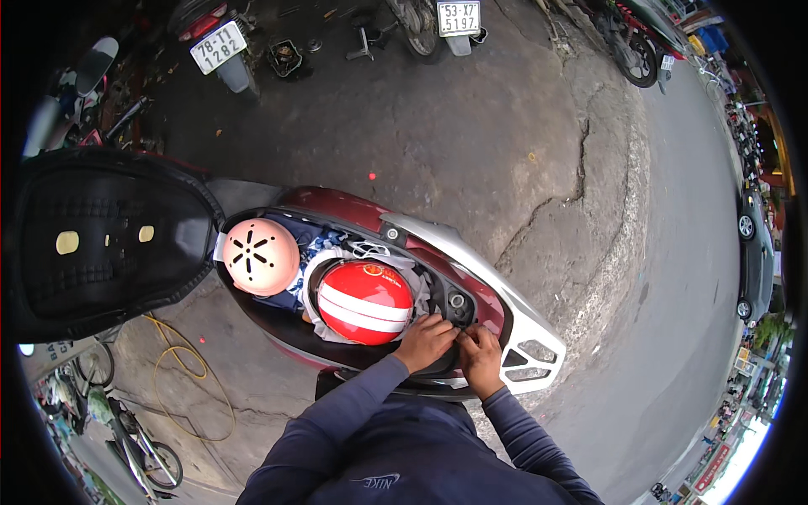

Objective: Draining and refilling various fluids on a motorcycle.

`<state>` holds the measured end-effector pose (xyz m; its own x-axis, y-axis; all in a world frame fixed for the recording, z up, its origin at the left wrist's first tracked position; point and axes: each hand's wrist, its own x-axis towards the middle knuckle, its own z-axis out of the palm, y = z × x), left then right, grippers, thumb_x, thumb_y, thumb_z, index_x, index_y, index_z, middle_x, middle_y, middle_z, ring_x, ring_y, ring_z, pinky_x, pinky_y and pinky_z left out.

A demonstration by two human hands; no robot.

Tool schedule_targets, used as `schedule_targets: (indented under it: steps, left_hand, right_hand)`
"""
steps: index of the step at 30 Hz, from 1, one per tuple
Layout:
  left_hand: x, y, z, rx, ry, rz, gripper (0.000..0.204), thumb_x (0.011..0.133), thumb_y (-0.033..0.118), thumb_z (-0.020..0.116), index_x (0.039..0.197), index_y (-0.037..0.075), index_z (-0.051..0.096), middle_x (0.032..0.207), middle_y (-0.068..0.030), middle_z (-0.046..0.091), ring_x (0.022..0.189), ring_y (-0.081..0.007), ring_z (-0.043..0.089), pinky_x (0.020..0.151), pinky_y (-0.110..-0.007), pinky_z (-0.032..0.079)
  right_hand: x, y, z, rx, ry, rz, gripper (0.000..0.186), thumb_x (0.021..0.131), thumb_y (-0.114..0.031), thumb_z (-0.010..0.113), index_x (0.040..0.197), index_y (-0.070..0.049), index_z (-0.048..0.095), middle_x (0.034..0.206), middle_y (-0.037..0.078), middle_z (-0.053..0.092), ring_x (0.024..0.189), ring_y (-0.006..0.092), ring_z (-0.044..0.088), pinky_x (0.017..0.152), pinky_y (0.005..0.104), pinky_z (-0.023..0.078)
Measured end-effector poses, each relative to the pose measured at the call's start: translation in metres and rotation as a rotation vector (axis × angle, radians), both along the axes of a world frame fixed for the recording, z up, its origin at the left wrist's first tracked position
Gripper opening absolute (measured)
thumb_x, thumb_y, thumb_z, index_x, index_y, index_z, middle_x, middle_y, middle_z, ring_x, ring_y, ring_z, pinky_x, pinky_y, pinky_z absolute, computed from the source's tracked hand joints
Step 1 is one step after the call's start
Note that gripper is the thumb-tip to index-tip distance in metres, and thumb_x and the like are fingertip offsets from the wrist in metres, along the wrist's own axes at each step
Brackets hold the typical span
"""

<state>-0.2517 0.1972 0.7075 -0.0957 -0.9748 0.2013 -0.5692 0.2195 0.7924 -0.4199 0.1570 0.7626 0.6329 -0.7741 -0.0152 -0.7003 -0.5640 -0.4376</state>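
A dark red scooter point(330, 200) stands in front of me with its seat point(109, 273) tipped up to the left. In its under-seat compartment lie a pink helmet point(271, 273) with dark vent slots and a red helmet point(370, 282) with white stripes. My left hand point(427, 342) and my right hand point(480, 358) meet at the compartment's right end, just below a round cap point(456, 300). Both hands have their fingers curled and pinched close together. Whatever they grip there is too small or hidden to make out.
The silver grab rail point(539, 360) rises right of my hands. Blue patterned cloth point(316, 244) and a white cord point(369, 250) lie among the helmets. Parked motorbikes point(418, 29) stand at the far side. A yellow hose point(189, 370) coils on the ground at lower left.
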Motion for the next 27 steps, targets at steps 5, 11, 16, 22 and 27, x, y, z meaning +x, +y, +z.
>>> schedule_targets:
  steps: [5, 11, 16, 22, 27]
  left_hand:
    - [0.005, 0.018, 0.001, -0.044, -0.113, -0.079, 0.021, 0.077, 0.015, 0.07, 0.098, 0.01, 0.069, 0.109, -0.0052, 0.061, 0.107, -0.0239, 0.055, 0.09, -0.04, 0.044]
    - [0.011, 0.041, 0.018, -0.052, -0.136, 0.021, 0.018, 0.079, 0.013, 0.068, 0.096, 0.008, 0.069, 0.116, -0.006, 0.059, 0.113, -0.026, 0.053, 0.094, -0.039, 0.043]
    - [0.084, 0.123, 0.037, 0.041, 0.118, 0.436, 0.014, 0.079, 0.0, 0.069, 0.093, 0.002, 0.067, 0.098, -0.0101, 0.063, 0.089, -0.0302, 0.064, 0.078, -0.038, 0.052]
    - [0.204, 0.313, 0.016, 0.336, 0.032, 0.843, 0.012, 0.084, 0.007, 0.065, 0.095, 0.002, 0.067, 0.092, -0.0113, 0.065, 0.078, -0.0275, 0.067, 0.069, -0.036, 0.055]
    - [0.272, 0.447, 0.025, 0.213, 0.188, 1.067, 0.013, 0.085, 0.011, 0.068, 0.092, 0.0, 0.067, 0.086, -0.0115, 0.066, 0.073, -0.0254, 0.067, 0.067, -0.033, 0.053]
  right_hand:
    - [0.004, 0.026, -0.002, 0.015, -0.053, -0.074, 0.014, 0.078, -0.009, 0.065, 0.092, -0.009, 0.065, 0.113, 0.009, 0.06, 0.099, 0.0304, 0.059, 0.084, 0.0418, 0.046]
    - [0.004, 0.033, -0.012, -0.008, -0.082, -0.139, 0.019, 0.073, -0.008, 0.07, 0.09, -0.007, 0.061, 0.116, 0.01, 0.059, 0.102, 0.0324, 0.058, 0.085, 0.0434, 0.046]
    - [0.01, 0.034, -0.014, 0.025, -0.17, -0.187, 0.027, 0.069, -0.004, 0.075, 0.091, -0.005, 0.06, 0.115, 0.014, 0.058, 0.105, 0.0359, 0.057, 0.089, 0.0453, 0.048]
    - [0.036, 0.069, -0.005, -0.156, -0.24, -0.312, 0.023, 0.075, -0.002, 0.072, 0.092, -0.001, 0.057, 0.11, 0.017, 0.054, 0.104, 0.0375, 0.055, 0.09, 0.0452, 0.045]
    - [0.14, 0.161, -0.016, -0.116, -0.295, -0.07, 0.016, 0.08, 0.001, 0.066, 0.088, 0.0, 0.052, 0.103, 0.017, 0.05, 0.095, 0.0359, 0.054, 0.086, 0.0433, 0.044]
